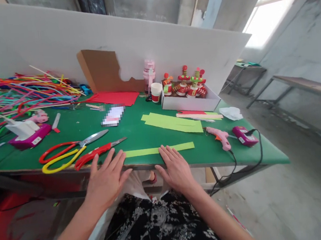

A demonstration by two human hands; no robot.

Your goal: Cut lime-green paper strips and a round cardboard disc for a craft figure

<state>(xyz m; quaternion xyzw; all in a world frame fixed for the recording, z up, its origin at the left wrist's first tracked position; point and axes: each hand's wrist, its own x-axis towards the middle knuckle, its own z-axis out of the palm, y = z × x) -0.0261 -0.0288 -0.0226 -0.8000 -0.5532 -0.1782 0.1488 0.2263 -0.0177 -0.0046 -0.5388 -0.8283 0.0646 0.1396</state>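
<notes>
A narrow light-green paper strip (142,152) lies along the front edge of the green table. My left hand (105,179) rests flat at the strip's left end, fingers stretched out and covering that end. Flat fingers of my right hand (177,166) press on the strip right of its middle. Just beyond my left hand are a red-handled craft knife (95,153) and scissors (74,148) with one red and one yellow handle. Wider light-green paper pieces (172,123) lie behind the strip.
A pink glue gun (219,136) and a purple power socket (245,136) with a cord sit to the right. Behind stand a white box (190,103) of paper-cup figures, a paper cup (156,91) and a pink bottle (149,75). Colourful pipe cleaners (31,91) pile at left.
</notes>
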